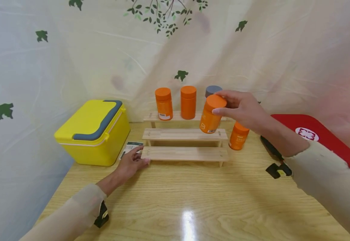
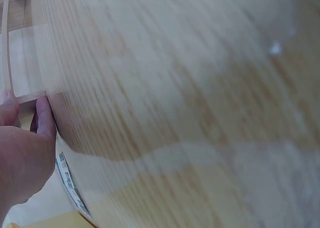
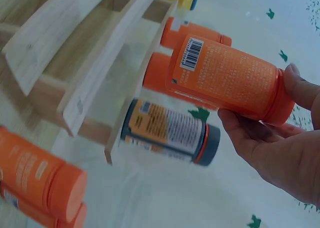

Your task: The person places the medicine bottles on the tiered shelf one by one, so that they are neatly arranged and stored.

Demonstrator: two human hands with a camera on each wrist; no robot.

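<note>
My right hand [image 1: 242, 108] grips an orange bottle [image 1: 210, 117] by its lid, holding it slightly tilted above the middle step of a wooden tiered rack [image 1: 184, 134]. The right wrist view shows the barcode label of this held bottle [image 3: 225, 77]. On the top step stand two other orange bottles [image 1: 164, 105] [image 1: 188, 103] and a grey-lidded bottle [image 3: 170, 133], partly hidden in the head view. My left hand [image 1: 131, 165] pinches the left end of the lowest step between thumb and fingers, as the left wrist view [image 2: 25, 153] also shows.
Right of the rack, orange bottles [image 1: 238, 136] [image 3: 40, 175] stand on the table [image 1: 175, 201]. A yellow box [image 1: 93, 134] with a grey handle sits at left, beside a printed card [image 1: 129, 147]. A red case [image 1: 322, 134] lies at right. Behind hangs a leaf-patterned cloth [image 1: 102, 60].
</note>
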